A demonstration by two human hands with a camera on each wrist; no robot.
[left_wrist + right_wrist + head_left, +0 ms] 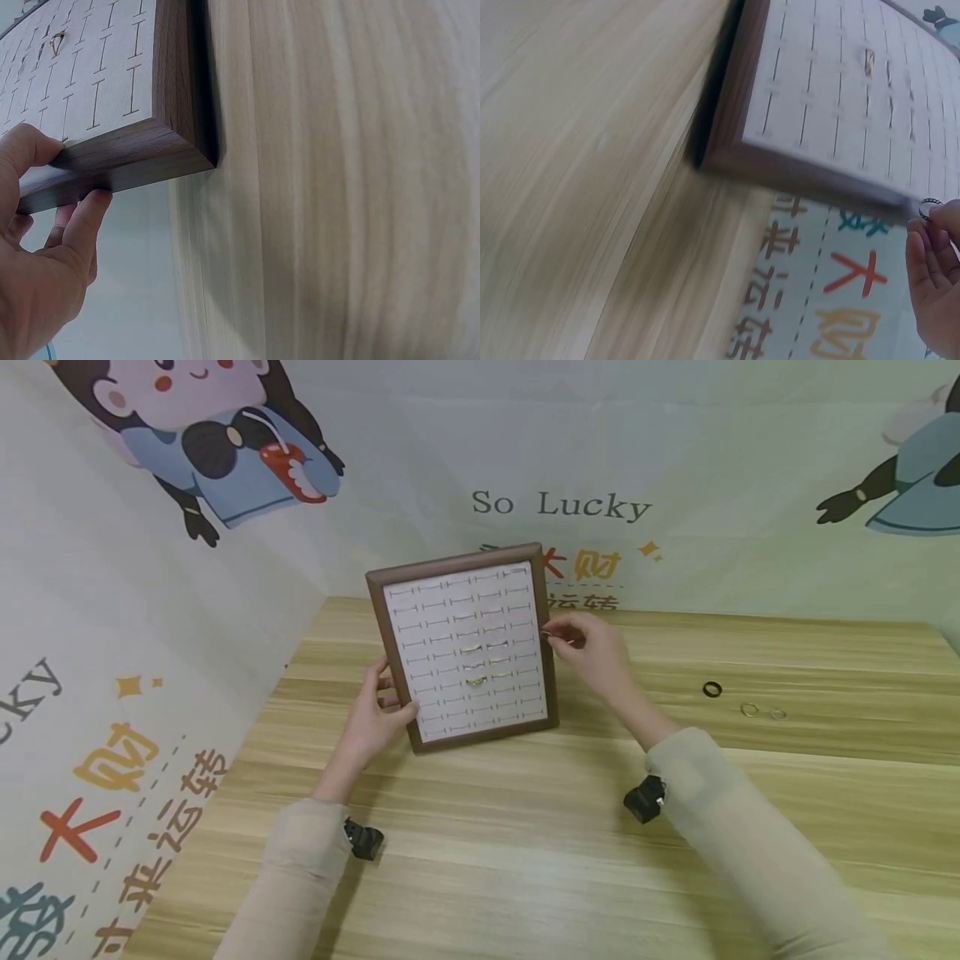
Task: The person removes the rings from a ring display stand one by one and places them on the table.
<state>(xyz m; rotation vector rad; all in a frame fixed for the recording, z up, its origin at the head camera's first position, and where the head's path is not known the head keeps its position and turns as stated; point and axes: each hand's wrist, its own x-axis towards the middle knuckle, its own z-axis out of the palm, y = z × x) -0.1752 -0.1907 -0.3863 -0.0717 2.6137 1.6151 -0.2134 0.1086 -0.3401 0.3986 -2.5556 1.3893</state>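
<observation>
A brown-framed ring display board [455,566] with a white slotted face leans back, tilted, over the wooden table. My left hand [367,718] grips its left side, thumb on the front and fingers behind, as the left wrist view also shows. Several rings sit in slots near the middle, among them a gold ring [476,682] with an ornate top. At the board's right edge, my right hand [596,656] pinches a small dark patterned ring [930,200] between thumb and fingertips. In the right wrist view this ring overlaps the edge of the board.
On the table [525,860] to the right lie a black ring [712,696], a gold ring [743,710] and a silver ring [777,718]. A printed cloth backdrop [420,468] stands behind the table and along its left. Small black cameras are strapped to both wrists.
</observation>
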